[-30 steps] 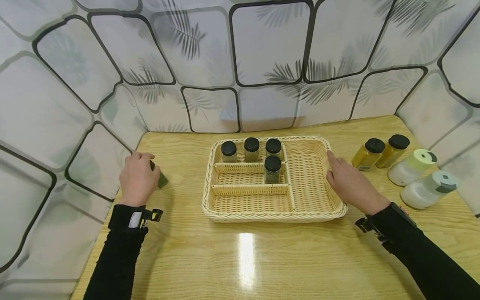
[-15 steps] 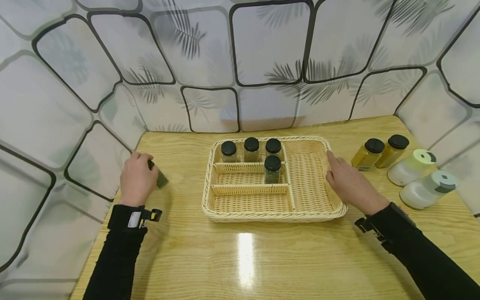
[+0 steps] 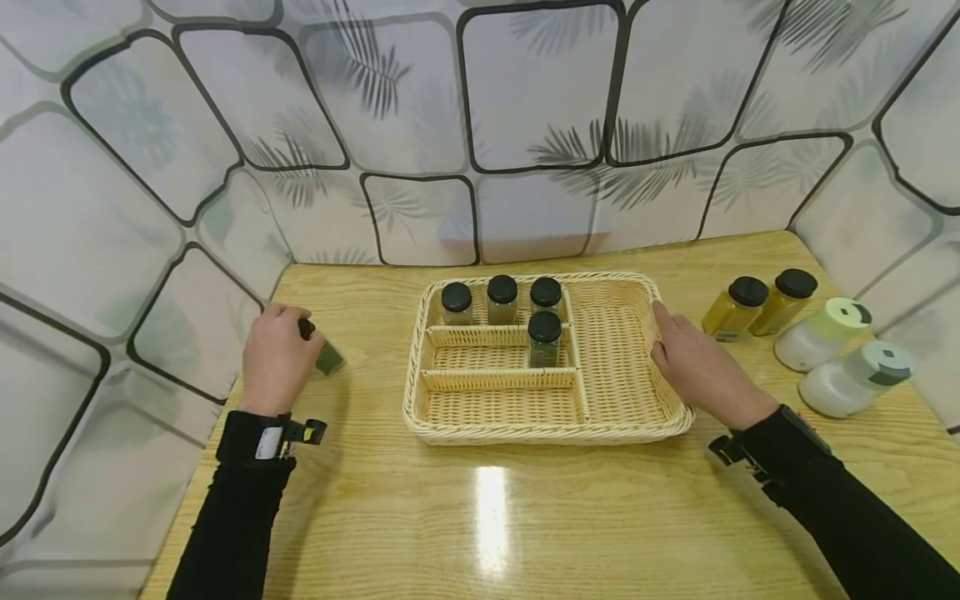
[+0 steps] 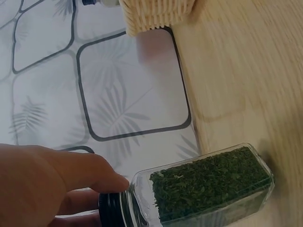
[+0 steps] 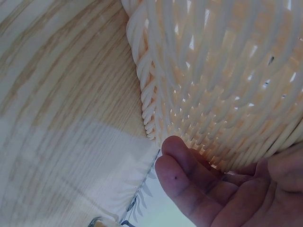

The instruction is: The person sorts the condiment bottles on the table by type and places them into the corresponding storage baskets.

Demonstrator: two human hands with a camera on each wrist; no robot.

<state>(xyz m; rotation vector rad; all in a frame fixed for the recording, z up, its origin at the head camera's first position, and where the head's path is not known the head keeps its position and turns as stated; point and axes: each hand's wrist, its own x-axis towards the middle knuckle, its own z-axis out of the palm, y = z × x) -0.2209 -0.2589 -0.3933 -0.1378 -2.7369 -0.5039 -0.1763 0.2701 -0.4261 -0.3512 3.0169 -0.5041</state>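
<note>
On the left of the table, my left hand (image 3: pixel 277 358) grips a glass spice jar (image 3: pixel 328 357) by its black cap. In the left wrist view, green dried herb flakes fill most of the tilted jar (image 4: pixel 213 184), and the thumb and fingers are at its cap (image 4: pixel 111 209). A pale woven basket (image 3: pixel 510 432) with compartments stands mid-table. My right hand (image 3: pixel 701 367) holds its right rim. In the right wrist view, the fingers (image 5: pixel 177 177) lie against the woven wall (image 5: pixel 203 94). The far side of the left hand's grip is hidden in the head view.
Three black-capped jars (image 3: pixel 502 300) stand in the basket's back-left compartment, another jar (image 3: pixel 544 340) in the middle one. Right of the basket are two yellow-filled jars (image 3: pixel 729 312) and two white bottles (image 3: pixel 821 335). A patterned cloth (image 3: pixel 540 92) rises behind the table.
The herb jar has swung slightly to the right, and my left hand has shifted a little with it. My right hand and the basket have stayed in place.
</note>
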